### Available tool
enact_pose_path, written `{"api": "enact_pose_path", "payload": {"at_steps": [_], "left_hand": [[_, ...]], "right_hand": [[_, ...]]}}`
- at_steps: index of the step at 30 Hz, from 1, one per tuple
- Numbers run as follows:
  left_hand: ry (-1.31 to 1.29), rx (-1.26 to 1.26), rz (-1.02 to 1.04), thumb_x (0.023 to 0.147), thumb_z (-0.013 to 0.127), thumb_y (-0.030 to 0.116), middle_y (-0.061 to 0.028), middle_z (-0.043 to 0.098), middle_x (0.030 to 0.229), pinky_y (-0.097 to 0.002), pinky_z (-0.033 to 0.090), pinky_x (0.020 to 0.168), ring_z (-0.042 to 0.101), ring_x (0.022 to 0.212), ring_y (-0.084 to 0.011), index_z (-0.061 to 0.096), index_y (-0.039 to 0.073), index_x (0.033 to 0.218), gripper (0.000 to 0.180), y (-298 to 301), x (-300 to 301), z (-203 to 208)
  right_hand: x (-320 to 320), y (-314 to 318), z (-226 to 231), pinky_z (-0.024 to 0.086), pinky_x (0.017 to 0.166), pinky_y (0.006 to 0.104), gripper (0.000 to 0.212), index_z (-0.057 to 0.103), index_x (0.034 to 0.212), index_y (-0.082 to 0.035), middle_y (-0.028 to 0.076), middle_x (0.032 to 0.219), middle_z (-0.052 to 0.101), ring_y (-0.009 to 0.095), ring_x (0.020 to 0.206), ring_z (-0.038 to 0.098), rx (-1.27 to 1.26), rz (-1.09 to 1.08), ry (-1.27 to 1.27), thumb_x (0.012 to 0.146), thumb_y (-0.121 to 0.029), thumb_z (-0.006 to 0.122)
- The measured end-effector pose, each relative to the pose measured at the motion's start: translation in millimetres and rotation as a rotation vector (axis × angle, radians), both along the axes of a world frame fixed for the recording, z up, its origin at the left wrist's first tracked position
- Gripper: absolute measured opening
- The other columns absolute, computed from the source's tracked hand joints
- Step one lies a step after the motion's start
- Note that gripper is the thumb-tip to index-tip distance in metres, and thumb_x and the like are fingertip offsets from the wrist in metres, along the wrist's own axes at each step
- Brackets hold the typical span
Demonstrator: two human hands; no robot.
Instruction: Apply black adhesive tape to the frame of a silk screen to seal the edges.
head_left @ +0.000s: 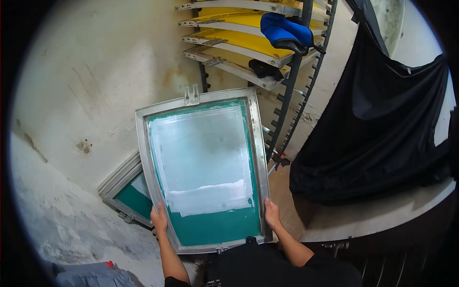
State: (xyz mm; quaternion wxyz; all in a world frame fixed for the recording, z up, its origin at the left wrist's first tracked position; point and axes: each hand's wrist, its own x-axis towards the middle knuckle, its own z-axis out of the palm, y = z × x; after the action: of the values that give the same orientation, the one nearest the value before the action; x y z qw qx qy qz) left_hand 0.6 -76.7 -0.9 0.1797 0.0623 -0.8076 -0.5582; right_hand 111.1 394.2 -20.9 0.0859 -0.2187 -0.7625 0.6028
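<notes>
Between both hands I hold up a large screen printing frame (210, 229) with a metal rim. Its mesh is green around the edges and pale in the middle, with a whiter band across the lower part. A metal clip (191, 94) is fixed to its top edge. My left hand (159, 219) is closed on the left rim near the bottom. On the opposite rim my right hand (272, 213) grips at about the same height. The fingers behind the frame are hidden.
Several more frames (131, 198) lean on the wall at left. A dark rack (287, 93) holds yellow-meshed frames (234, 40), with a blue-and-black cloth item (287, 33) hanging there. Black fabric (368, 129) drapes at right. Grey cloth (93, 276) lies at lower left.
</notes>
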Motion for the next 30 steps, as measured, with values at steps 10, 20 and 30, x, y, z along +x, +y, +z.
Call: {"api": "enact_pose_path", "payload": {"at_steps": [10, 20, 30], "left_hand": [[-0.015, -0.002, -0.153, 0.106, 0.058, 0.043, -0.0165, 0.072, 0.117, -0.0357, 0.048, 0.097, 0.065, 0.107, -0.0235, 0.065, -0.005, 0.124, 0.052, -21.5, -99.4, -7.8], [0.009, -0.012, -0.313, 0.104, 0.058, 0.05, -0.017, 0.074, 0.106, -0.0372, 0.052, 0.091, 0.068, 0.1, -0.0251, 0.068, -0.005, 0.117, 0.057, -6.7, -161.0, -13.5], [-0.086, -0.074, -0.327, 0.105, 0.055, 0.052, -0.0179, 0.073, 0.111, -0.0363, 0.05, 0.095, 0.067, 0.105, -0.0242, 0.067, -0.005, 0.12, 0.06, -19.1, -164.5, -9.2]], "right_hand": [[4.7, -58.6, -3.9, 0.044, 0.07, 0.0351, 0.062, 0.056, 0.083, 0.0, 0.002, 0.072, 0.048, 0.013, 0.075, 0.047, 0.001, -0.286, 0.167, 0.108, -0.056, 0.046], [12.8, -84.1, -14.9, 0.046, 0.071, 0.0329, 0.062, 0.06, 0.087, 0.002, 0.001, 0.073, 0.051, 0.011, 0.077, 0.049, -0.023, -0.484, 0.21, 0.107, -0.055, 0.05], [20.0, -96.1, -13.3, 0.048, 0.09, 0.0305, 0.069, 0.072, 0.116, 0.007, 0.005, 0.102, 0.07, 0.013, 0.097, 0.058, -0.109, -0.482, 0.079, 0.105, -0.058, 0.052]]}}
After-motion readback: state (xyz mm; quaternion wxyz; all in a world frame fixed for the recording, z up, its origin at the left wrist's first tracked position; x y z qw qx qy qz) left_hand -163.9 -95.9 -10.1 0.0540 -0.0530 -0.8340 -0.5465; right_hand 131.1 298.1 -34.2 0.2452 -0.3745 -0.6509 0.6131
